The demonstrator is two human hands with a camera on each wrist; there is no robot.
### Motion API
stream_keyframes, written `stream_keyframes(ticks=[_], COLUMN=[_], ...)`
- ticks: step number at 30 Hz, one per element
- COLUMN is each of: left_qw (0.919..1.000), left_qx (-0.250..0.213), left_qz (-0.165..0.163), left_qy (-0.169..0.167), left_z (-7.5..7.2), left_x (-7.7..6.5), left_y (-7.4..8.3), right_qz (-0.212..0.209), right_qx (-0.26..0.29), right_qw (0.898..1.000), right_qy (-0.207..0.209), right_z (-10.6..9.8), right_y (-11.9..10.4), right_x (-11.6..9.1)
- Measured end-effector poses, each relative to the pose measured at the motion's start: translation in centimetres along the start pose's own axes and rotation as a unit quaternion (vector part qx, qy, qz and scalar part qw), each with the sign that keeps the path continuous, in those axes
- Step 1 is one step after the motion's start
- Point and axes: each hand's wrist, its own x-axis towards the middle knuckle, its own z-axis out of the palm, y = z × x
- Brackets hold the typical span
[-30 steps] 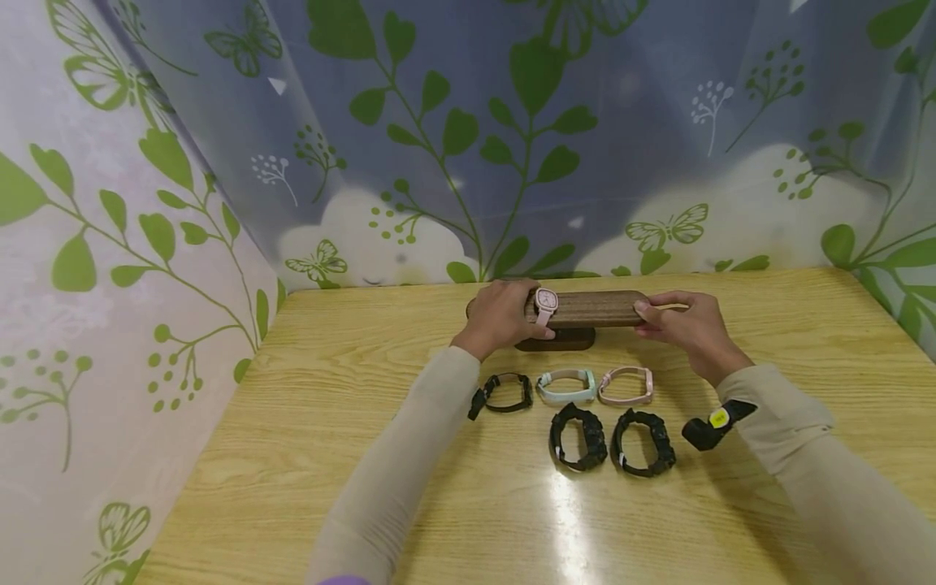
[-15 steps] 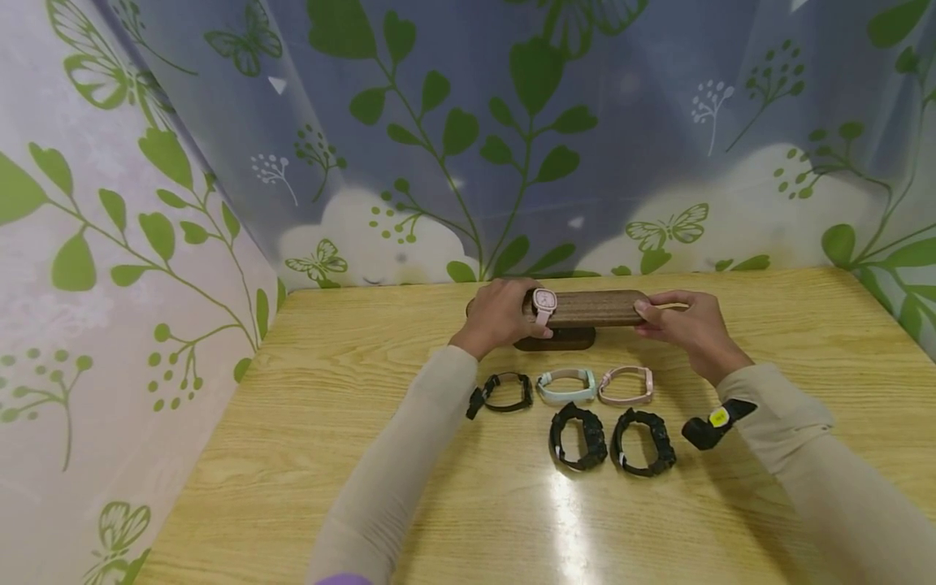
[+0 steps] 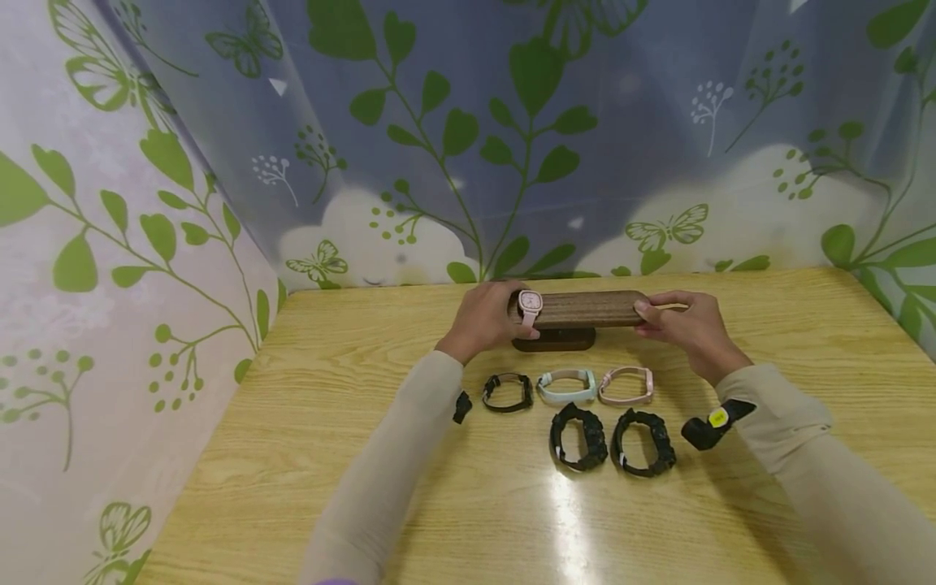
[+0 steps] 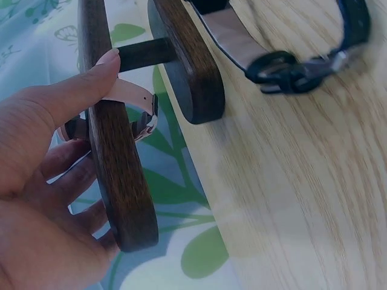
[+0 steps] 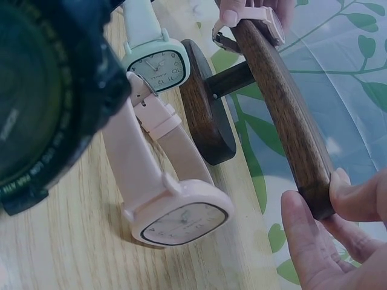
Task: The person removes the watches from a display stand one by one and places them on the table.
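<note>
A dark wooden watch stand (image 3: pixel 588 309), a long rounded bar on a short post and base, stands at the table's back. Around the bar's left part is a pale pink wristwatch (image 3: pixel 530 303), its face toward me. My left hand (image 3: pixel 483 321) holds this watch, the thumb on its strap (image 4: pixel 130 92) and fingers behind the bar. The bar's left end is mostly covered by that hand in the head view, but shows in the left wrist view. At the bar's right end, my right hand (image 3: pixel 687 325) pinches the wood between thumb and fingers.
In front of the stand lie a slim black watch (image 3: pixel 528 392), a mint watch (image 3: pixel 566 396) and another pink watch (image 3: pixel 647 388). Nearer are two bulky black watches (image 3: pixel 595 439). A patterned cloth (image 3: pixel 439 203) hangs behind the table's back edge.
My left hand has slid left along the bar, taking the pink wristwatch with it. The right hand has stayed in place on the bar's right end.
</note>
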Motion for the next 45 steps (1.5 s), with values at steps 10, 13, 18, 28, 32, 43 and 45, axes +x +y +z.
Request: stream_keyframes(ticks=[10,13,18,28,32,43,45], left_qw=[0.9999,0.9998,0.9995,0.9987,0.9985,0.9965,0.9961], left_qx=[-0.010,-0.009,-0.022,-0.041,-0.041,-0.058,-0.060], left_qz=[0.000,-0.003,-0.009,-0.016,-0.024,-0.049,-0.052], left_qy=[0.013,0.017,0.018,0.026,0.029,0.036,0.039], left_z=[-0.4,-0.5,-0.8,-1.2,-1.4,-2.1,-2.1], left_x=[-0.9,-1.1,-1.5,-2.2,-2.5,-3.7,-3.9], left_y=[-1.6,-2.2,-3.0,-4.3,-4.8,-6.0,-6.1], right_qz=[-0.001,0.000,0.000,-0.001,0.002,-0.003,-0.004], right_qx=[-0.002,-0.004,-0.005,-0.003,-0.002,-0.002,-0.001], right_qw=[1.000,1.000,1.000,1.000,1.000,1.000,1.000], right_qy=[0.001,0.002,0.001,0.002,0.004,0.003,0.003], right_z=[0.0,0.1,0.1,0.1,0.1,0.1,0.1], right_y=[0.1,0.0,-0.1,-0.1,-0.1,-0.1,-0.1], right_x=[0.1,0.0,0.0,0.0,0.0,-0.1,-0.1])
